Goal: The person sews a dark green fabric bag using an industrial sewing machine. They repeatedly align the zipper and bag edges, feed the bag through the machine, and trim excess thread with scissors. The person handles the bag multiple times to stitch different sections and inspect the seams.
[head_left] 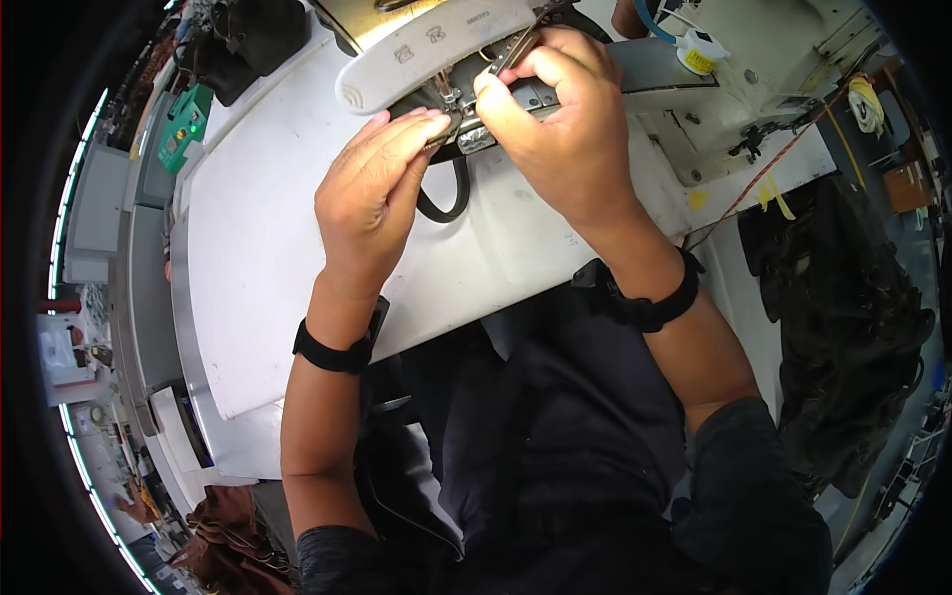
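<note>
A sewing machine's long white head [436,52] spans the top of the view, with its needle and presser foot [448,91] between my hands. My left hand [372,183] is left of the needle, its fingers pressed together on the edge of a dark, strap-like workpiece [441,134]. From below the left fingertips a dark loop [448,203] hangs over the table edge of the machine bed. Right of the needle, my right hand [570,124] pinches a narrow dark strip [516,50] with small light dots between thumb and fingers. Whether strip and workpiece are joined is hidden.
The white worktable [268,268] spreads left and in front of the machine. A green control box [185,129] and dark bags [243,45] are at the upper left. A small white bottle [699,52] stands at the upper right. Dark material [843,337] hangs at the right.
</note>
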The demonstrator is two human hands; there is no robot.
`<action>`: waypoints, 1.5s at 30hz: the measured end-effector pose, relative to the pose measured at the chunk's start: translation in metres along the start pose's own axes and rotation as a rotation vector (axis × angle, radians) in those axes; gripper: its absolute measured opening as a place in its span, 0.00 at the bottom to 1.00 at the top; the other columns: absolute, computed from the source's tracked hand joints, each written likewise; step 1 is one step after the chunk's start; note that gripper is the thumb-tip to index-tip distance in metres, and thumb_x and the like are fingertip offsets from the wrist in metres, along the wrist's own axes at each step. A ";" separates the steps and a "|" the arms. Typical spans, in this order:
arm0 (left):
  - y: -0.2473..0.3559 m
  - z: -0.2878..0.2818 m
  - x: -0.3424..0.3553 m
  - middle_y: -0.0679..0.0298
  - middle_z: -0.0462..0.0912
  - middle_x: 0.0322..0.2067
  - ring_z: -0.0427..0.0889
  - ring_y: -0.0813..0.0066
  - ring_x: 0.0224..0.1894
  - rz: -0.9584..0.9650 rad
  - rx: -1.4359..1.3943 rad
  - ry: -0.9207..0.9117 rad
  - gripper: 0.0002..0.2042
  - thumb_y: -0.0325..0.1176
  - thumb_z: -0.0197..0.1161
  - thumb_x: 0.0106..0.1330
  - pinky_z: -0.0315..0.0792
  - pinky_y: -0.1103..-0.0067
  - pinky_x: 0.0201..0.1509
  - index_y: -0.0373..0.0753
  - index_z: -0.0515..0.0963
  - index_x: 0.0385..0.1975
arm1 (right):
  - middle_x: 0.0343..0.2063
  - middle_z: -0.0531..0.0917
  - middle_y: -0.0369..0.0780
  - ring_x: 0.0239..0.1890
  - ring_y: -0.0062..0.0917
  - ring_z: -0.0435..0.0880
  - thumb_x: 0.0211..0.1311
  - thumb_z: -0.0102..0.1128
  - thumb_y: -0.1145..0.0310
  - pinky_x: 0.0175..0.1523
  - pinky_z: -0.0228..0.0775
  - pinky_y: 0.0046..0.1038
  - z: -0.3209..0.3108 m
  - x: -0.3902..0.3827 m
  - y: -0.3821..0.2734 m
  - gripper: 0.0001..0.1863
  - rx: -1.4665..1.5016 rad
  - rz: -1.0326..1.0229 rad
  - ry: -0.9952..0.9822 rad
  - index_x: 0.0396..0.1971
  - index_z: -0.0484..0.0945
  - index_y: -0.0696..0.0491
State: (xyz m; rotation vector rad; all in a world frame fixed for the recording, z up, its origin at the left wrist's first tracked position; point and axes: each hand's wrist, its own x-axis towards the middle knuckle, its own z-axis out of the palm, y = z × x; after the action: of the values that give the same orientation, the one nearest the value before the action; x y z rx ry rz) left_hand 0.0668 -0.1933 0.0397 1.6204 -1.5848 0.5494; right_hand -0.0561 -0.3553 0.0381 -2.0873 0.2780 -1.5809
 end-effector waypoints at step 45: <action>0.033 -0.016 0.022 0.58 0.92 0.39 0.92 0.64 0.38 0.107 0.176 -0.162 0.12 0.18 0.75 0.59 0.85 0.76 0.42 0.36 0.87 0.41 | 0.29 0.87 0.33 0.31 0.10 0.82 0.71 0.65 0.73 0.36 0.76 0.17 0.000 -0.055 -0.034 0.06 0.960 0.815 -0.104 0.38 0.86 0.60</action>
State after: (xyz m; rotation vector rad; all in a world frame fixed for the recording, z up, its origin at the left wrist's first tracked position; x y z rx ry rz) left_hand 0.0412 -0.1917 0.0736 1.7550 -1.7932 0.6425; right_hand -0.0771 -0.3015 0.0092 -1.0738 0.2206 -0.8264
